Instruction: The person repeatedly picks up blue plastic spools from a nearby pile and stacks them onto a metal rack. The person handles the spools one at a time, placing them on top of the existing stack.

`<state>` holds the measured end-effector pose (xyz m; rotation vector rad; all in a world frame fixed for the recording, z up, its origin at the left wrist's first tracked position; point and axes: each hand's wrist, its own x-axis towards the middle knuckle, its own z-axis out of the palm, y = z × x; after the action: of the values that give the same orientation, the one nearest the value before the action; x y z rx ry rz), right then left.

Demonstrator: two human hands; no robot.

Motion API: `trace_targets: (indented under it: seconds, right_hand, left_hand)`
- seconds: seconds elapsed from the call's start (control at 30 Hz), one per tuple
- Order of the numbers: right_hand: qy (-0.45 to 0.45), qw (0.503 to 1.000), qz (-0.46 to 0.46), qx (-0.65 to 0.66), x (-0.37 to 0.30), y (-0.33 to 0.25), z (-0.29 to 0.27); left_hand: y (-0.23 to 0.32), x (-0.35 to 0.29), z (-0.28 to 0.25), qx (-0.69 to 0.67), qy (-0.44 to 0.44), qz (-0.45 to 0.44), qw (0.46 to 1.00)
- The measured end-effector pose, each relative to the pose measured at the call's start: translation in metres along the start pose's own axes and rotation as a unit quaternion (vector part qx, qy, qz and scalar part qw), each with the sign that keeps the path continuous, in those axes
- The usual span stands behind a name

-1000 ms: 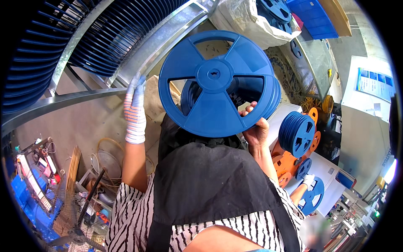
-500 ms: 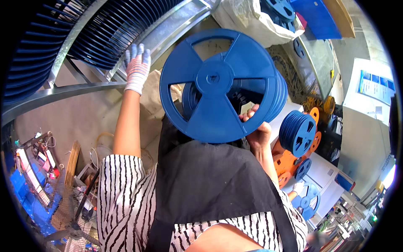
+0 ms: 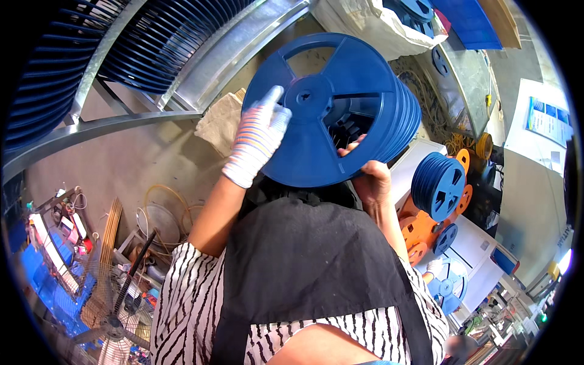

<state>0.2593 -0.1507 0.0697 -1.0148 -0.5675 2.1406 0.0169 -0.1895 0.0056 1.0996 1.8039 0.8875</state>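
A thick stack of blue plastic reels [image 3: 304, 152] is held up in front of my chest, its front flange tilted toward me with wedge-shaped openings around a small hub. My bare right hand [image 3: 372, 176] grips the lower right rim, its fingertips curled through an opening. In a striped white knit glove, my left hand [image 3: 258, 137] lies over the left part of the front flange. Its fingers are stretched toward the hub; whether they touch the plastic I cannot tell.
A metal rack [image 3: 146, 126] packed with dark blue discs [image 3: 164, 52] stands at upper left. A white sack [image 3: 359, 30] holds more blue reels beyond the stack. On the right are blue reels [image 3: 438, 185], orange reels [image 3: 420, 228] and another person's gloved hand [image 3: 434, 266]. A fan [image 3: 114, 328] stands lower left.
My left hand has come away from the rack and moved right and nearer, over the reel's face. The reel stack has tilted and turned slightly, showing more of its right side.
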Motion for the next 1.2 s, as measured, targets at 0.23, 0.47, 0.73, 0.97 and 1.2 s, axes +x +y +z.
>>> trace_targets:
  seconds: [0.23,0.47,0.73,0.97,1.2]
  right_hand:
    - [-0.127,0.957,0.054,-0.256,-0.001,-0.001,0.046]
    - [-0.061,0.990,0.011,-0.129,0.000,-0.009,0.032]
    - [0.014,0.997,-0.071,0.017,0.004,0.005,-0.002]
    - [0.084,0.991,-0.075,0.072,-0.001,0.007,-0.016]
    - [0.072,0.991,-0.076,0.077,0.000,0.012,-0.016]
  left_hand:
    - [0.049,-0.002,0.018,-0.377,-0.123,-0.131,0.909]
    - [0.002,-0.008,-0.032,-0.624,-0.111,-0.093,0.768]
    - [-0.027,-0.021,-0.048,-0.782,-0.138,0.057,0.605]
    - [-0.043,-0.007,-0.047,-0.779,-0.147,0.064,0.606]
    - [-0.038,-0.005,-0.050,-0.782,-0.147,0.054,0.604]
